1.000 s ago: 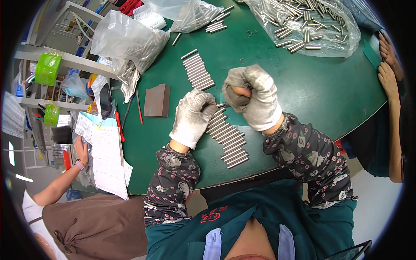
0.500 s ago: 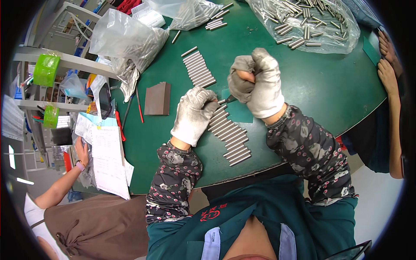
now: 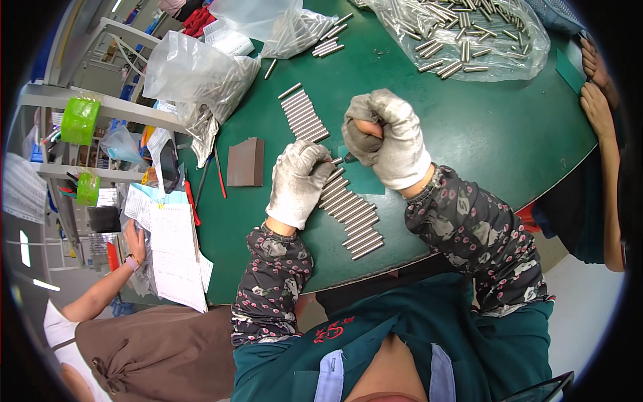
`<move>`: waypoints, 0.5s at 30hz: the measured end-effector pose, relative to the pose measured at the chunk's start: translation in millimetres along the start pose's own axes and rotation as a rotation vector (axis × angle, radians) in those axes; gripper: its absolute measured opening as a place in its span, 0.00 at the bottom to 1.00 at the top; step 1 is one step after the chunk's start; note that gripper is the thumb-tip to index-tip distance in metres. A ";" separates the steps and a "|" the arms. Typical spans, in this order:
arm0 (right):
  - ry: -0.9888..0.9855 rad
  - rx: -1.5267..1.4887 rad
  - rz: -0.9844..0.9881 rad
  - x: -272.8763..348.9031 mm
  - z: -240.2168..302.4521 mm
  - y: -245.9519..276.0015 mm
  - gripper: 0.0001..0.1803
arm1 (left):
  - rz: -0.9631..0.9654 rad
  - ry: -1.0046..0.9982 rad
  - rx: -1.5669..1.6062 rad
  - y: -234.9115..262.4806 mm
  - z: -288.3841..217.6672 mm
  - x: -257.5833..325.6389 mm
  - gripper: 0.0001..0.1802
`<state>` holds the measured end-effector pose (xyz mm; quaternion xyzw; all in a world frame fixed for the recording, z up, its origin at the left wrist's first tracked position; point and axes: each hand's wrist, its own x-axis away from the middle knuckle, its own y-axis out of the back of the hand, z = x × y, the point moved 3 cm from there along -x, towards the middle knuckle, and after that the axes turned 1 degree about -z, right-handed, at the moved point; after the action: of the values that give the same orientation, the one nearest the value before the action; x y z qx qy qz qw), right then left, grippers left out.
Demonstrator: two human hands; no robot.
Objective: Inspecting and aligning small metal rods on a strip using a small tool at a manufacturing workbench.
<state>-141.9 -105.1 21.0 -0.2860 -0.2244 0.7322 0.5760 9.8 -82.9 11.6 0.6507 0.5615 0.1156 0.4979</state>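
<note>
My left hand (image 3: 297,184), in a pale work glove, is closed with its fingertips pinching a short metal pin (image 3: 337,161), whose end sticks out to the right. My right hand (image 3: 390,139), gloved in white and grey with a bare fingertip showing, makes a fist around a dark pointed tool (image 3: 349,158). Most of that tool is hidden, and its tip is close to the pin. Below my hands runs a staggered row of metal pins (image 3: 351,213). A second row of pins (image 3: 305,115) lies beyond my left hand. Under the right hand is a small green sheet (image 3: 370,181).
A brown block (image 3: 246,163) lies left of my hands on the green table (image 3: 469,141). Plastic bags of pins (image 3: 201,70) and an open bag of loose pins (image 3: 522,63) lie farther back. Co-workers' hands rest by papers (image 3: 175,251) at left and at the right edge.
The whole view has shifted slightly. My left hand still pinches the pin, and my right fist is a little lower and nearer to it. The rows of pins look the same.
</note>
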 end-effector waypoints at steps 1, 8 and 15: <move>0.036 0.038 0.037 -0.2 0.1 0.3 0.24 | 0.000 -0.001 0.001 -0.1 -0.2 -0.2 0.09; 0.001 0.050 0.099 0.1 0.0 -0.9 0.24 | 0.006 0.014 0.019 -0.2 0.1 -1.0 0.08; 0.010 0.047 0.080 0.8 -1.6 -2.7 0.24 | 0.009 0.031 0.021 -0.3 1.2 -0.3 0.08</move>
<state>-139.0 -103.7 21.4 -0.2848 -0.1925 0.7584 0.5538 10.3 -83.8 11.0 0.6565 0.5674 0.1219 0.4819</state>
